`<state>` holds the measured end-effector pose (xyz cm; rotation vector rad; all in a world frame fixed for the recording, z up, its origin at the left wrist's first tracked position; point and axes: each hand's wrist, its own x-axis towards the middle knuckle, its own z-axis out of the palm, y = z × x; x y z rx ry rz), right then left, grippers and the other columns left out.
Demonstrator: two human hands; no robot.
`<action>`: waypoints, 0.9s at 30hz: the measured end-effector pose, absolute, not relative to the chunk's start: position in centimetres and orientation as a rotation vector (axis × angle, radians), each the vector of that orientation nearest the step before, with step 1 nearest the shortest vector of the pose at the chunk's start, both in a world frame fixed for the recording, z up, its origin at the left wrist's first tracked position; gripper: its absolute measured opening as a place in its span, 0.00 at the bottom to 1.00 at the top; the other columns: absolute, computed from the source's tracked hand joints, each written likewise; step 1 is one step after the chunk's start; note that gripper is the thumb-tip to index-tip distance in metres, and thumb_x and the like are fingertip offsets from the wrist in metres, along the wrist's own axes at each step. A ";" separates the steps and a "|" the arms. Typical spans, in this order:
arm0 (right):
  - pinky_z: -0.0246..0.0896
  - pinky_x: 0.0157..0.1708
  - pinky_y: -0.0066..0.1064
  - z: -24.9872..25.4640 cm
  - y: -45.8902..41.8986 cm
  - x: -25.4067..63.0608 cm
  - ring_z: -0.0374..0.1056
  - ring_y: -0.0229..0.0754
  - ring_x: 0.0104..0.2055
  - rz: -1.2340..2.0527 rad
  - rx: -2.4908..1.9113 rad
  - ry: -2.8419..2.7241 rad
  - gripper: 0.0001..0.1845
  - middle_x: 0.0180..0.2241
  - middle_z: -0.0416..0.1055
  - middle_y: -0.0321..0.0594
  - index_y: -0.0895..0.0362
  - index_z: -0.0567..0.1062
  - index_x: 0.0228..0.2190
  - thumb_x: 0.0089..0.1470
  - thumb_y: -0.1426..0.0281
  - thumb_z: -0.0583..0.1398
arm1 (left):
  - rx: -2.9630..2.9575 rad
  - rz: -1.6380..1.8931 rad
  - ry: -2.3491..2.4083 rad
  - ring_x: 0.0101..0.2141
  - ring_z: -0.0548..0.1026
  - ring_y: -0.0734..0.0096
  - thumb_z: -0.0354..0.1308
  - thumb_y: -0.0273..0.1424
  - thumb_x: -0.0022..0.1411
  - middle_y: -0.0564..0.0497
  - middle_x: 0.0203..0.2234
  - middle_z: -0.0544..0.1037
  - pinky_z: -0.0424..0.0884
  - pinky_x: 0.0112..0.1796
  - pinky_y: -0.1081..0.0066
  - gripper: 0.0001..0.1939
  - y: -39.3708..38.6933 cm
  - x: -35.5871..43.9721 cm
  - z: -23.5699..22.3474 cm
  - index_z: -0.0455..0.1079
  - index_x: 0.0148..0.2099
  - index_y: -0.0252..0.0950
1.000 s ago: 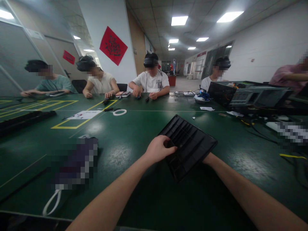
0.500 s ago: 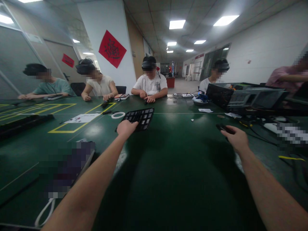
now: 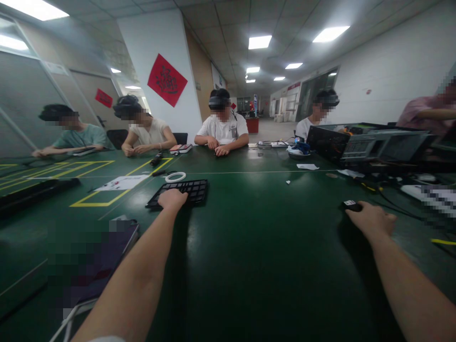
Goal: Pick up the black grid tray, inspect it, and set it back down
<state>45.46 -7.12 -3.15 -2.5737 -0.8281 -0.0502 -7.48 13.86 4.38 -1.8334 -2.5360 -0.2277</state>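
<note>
Over the near side of a black gridded tray (image 3: 197, 190), my left hand (image 3: 173, 199) is closed, its fingers curled at the tray. The tray lies about flat on the green table (image 3: 263, 247), its small square compartments showing past my fingers. Far to the right, my right hand (image 3: 372, 219) holds a small black block (image 3: 352, 205) with a white label on top, low at the table surface. My palm and fingers hide part of the block, and its exact kind does not show.
Just beyond the tray lies a white ring (image 3: 175, 177). A purple-covered item (image 3: 107, 259) is beside my left forearm. An opened computer case (image 3: 370, 145) and cables (image 3: 395, 204) fill the right side. A scrap of paper (image 3: 308, 166) lies mid-table. Several people sit around the table.
The tray has come from tilted to about flat on the table, shifting left with my left hand. My right hand has moved right and turned, with the small black block in it.
</note>
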 end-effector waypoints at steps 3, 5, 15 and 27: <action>0.50 0.45 0.50 -2.7 -7.2 44.9 0.52 0.67 0.57 0.019 -2.644 -0.764 0.37 0.55 0.58 0.66 0.61 0.66 0.55 0.48 0.52 0.52 | -1.842 -0.220 -2.524 0.48 0.70 0.41 0.52 0.42 0.54 0.27 0.47 0.72 0.66 0.41 0.59 0.28 13.7 -7.4 4.9 0.71 0.48 0.22; 0.49 0.47 0.50 -2.2 -7.3 44.4 0.50 0.66 0.58 0.041 -2.649 -0.764 0.38 0.56 0.56 0.66 0.62 0.64 0.56 0.50 0.51 0.50 | -1.813 -0.270 -2.450 0.48 0.68 0.41 0.51 0.43 0.56 0.26 0.47 0.71 0.66 0.42 0.58 0.30 13.0 -6.7 5.3 0.70 0.49 0.21; 0.42 0.57 0.51 -1.3 -8.2 41.7 0.45 0.67 0.59 0.040 -2.593 -0.718 0.32 0.59 0.52 0.57 0.61 0.65 0.54 0.50 0.60 0.50 | -2.772 -0.486 -1.312 0.43 0.67 0.60 0.45 0.33 0.64 0.42 0.40 0.71 0.64 0.45 0.65 0.15 0.6 6.5 0.9 0.69 0.44 0.31; 0.42 0.59 0.52 -1.2 -7.8 42.2 0.44 0.63 0.61 -0.093 -2.444 -0.529 0.35 0.62 0.49 0.50 0.60 0.63 0.56 0.53 0.53 0.49 | -2.645 -1.114 -1.597 0.44 0.69 0.65 0.42 0.27 0.66 0.43 0.41 0.71 0.66 0.45 0.65 0.13 1.3 6.3 -0.6 0.66 0.45 0.32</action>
